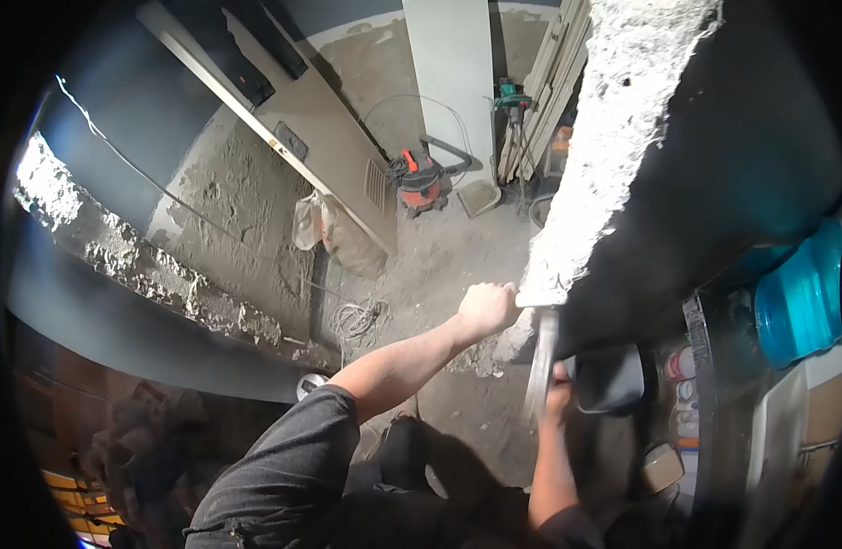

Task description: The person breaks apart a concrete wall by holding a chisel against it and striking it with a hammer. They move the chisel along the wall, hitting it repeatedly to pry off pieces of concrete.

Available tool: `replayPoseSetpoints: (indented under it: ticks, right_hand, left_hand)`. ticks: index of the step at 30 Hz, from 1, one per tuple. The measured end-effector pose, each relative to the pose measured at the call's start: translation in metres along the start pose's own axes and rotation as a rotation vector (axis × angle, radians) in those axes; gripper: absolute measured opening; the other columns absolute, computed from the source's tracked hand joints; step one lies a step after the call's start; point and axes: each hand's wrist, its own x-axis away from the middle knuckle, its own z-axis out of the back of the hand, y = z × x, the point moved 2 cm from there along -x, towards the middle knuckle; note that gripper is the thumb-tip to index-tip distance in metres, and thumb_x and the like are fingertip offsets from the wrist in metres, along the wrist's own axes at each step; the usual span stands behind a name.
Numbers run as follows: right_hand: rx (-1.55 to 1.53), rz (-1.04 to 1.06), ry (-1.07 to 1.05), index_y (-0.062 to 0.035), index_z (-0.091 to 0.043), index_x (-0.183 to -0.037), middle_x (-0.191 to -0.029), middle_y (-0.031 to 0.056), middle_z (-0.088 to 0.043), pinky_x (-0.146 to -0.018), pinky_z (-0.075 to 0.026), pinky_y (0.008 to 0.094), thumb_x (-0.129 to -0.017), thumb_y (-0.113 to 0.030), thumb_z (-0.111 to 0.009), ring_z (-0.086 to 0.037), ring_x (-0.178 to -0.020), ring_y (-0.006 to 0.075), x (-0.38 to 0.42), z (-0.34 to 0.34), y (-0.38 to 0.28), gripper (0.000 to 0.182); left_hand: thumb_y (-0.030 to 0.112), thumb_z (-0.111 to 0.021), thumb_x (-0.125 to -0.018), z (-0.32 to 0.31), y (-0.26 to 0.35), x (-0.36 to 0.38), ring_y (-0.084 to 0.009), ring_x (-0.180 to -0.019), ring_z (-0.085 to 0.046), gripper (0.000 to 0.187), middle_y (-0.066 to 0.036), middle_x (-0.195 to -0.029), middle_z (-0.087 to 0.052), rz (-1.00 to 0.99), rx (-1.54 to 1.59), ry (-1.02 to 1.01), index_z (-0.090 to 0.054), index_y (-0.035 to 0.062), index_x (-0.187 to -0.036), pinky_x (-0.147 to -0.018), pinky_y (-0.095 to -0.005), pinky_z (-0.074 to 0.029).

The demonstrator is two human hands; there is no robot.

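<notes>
My left hand (488, 310) is closed in a fist beside the rough white wall edge (613, 137). Against its knuckles is a short white bar (541, 298), lying across the lower end of that edge. I cannot tell what the left fist grips. Lower down, my right hand (556, 397) is wrapped round a long pale tool (541, 361), smeared by motion, whose upper end reaches up to the white bar. Broken plaster shows on the wall edge, and rubble (489, 357) lies below my left hand.
A red and black vacuum cleaner (420, 183) stands ahead on the dusty floor (439, 252). Left of it are a bag (352, 242) and coiled cable (361, 320). A dark bucket (610, 378) is right of my right hand; a blue water bottle (799, 293) lies farther right.
</notes>
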Motion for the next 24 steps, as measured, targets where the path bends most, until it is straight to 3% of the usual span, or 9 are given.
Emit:
replayPoseSetpoints:
  ticks: [3,5,6,7,9,11,15,21,24]
  right_hand:
    - [0.240,0.392,0.297,0.0017,-0.058,-0.086,-0.078,0.0222,-0.061,-0.063,-0.046,0.0424,-0.081,-0.026,-0.070,-0.062,-0.074,0.0399,0.017,-0.025,0.037,0.030]
    - [0.007,-0.201,0.097,0.0026,-0.055,-0.082,-0.079,0.0220,-0.062,-0.064,-0.049,0.0418,-0.085,-0.022,-0.067,-0.062,-0.072,0.0384,0.043,-0.020,0.003,0.027]
    - [0.833,-0.010,0.221,-0.0044,-0.051,-0.076,-0.071,0.0131,-0.060,-0.049,-0.045,0.0391,-0.089,-0.011,-0.059,-0.059,-0.056,0.0278,0.076,-0.058,0.090,0.016]
    - [0.178,0.452,0.502,-0.0023,-0.058,-0.083,-0.071,0.0114,-0.061,-0.051,-0.047,0.0369,-0.089,-0.003,-0.055,-0.056,-0.054,0.0254,0.023,-0.006,-0.066,0.006]
    - [-0.153,0.447,0.401,0.0011,-0.062,-0.096,-0.072,0.0123,-0.062,-0.053,-0.049,0.0369,-0.091,-0.005,-0.057,-0.056,-0.055,0.0269,0.007,-0.001,-0.077,0.009]
    - [0.356,0.287,0.239,0.0051,-0.061,-0.098,-0.076,0.0197,-0.062,-0.060,-0.049,0.0380,-0.088,-0.016,-0.067,-0.062,-0.063,0.0349,0.001,-0.017,-0.032,0.024]
    - [0.056,-0.090,0.335,0.0074,-0.062,-0.096,-0.078,0.0220,-0.062,-0.074,-0.048,0.0474,-0.090,-0.017,-0.062,-0.063,-0.078,0.0409,0.000,-0.006,-0.053,0.025]
    - [-0.381,0.515,0.450,0.0005,-0.054,-0.078,-0.069,0.0143,-0.056,-0.057,-0.048,0.0355,-0.093,-0.005,-0.054,-0.055,-0.061,0.0234,-0.002,0.005,-0.086,0.015]
    - [0.173,0.024,0.197,0.0071,-0.059,-0.096,-0.086,0.0218,-0.066,-0.072,-0.050,0.0408,-0.093,-0.015,-0.060,-0.063,-0.076,0.0341,0.007,-0.032,-0.012,0.023]
  left_hand:
    - [0.032,-0.059,-0.086,-0.001,-0.004,0.000,-0.0382,-0.062,-0.066,0.027,-0.019,-0.066,-0.065,0.019,-0.021,-0.020,-0.060,0.0056,-0.080,-0.060,-0.0468,-0.054]
    - [0.032,-0.059,-0.087,-0.009,-0.009,0.009,-0.0375,-0.063,-0.067,0.028,-0.019,-0.065,-0.065,-0.049,0.010,0.009,-0.061,0.0055,-0.080,-0.061,-0.0468,-0.055]
    - [0.032,-0.059,-0.087,-0.001,-0.003,0.005,-0.0372,-0.063,-0.067,0.028,-0.019,-0.065,-0.065,-0.033,0.019,-0.007,-0.061,0.0053,-0.080,-0.060,-0.0468,-0.055]
    - [0.033,-0.059,-0.087,0.004,-0.003,0.001,-0.0368,-0.062,-0.067,0.028,-0.019,-0.065,-0.065,-0.015,0.024,-0.017,-0.061,0.0051,-0.080,-0.060,-0.0469,-0.055]
    - [0.033,-0.059,-0.087,0.001,-0.007,-0.001,-0.0372,-0.062,-0.067,0.029,-0.019,-0.065,-0.065,-0.010,0.040,-0.005,-0.061,0.0048,-0.080,-0.060,-0.0468,-0.055]
    - [0.033,-0.059,-0.086,0.001,-0.007,-0.002,-0.0374,-0.062,-0.067,0.029,-0.019,-0.066,-0.065,-0.021,0.022,-0.035,-0.061,0.0046,-0.080,-0.060,-0.0466,-0.055]
    - [0.034,-0.058,-0.086,0.010,-0.010,-0.012,-0.0373,-0.067,-0.068,0.030,-0.020,-0.071,-0.067,-0.039,0.010,-0.026,-0.061,0.0043,-0.082,-0.063,-0.0475,-0.055]
    - [0.034,-0.057,-0.086,0.014,-0.004,-0.001,-0.0373,-0.069,-0.068,0.031,-0.020,-0.071,-0.067,-0.006,0.014,-0.089,-0.061,0.0039,-0.080,-0.064,-0.0476,-0.055]
    - [0.033,-0.058,-0.086,0.006,-0.002,0.003,-0.0372,-0.068,-0.068,0.031,-0.020,-0.070,-0.067,-0.008,0.038,-0.074,-0.062,0.0037,-0.079,-0.064,-0.0477,-0.055]
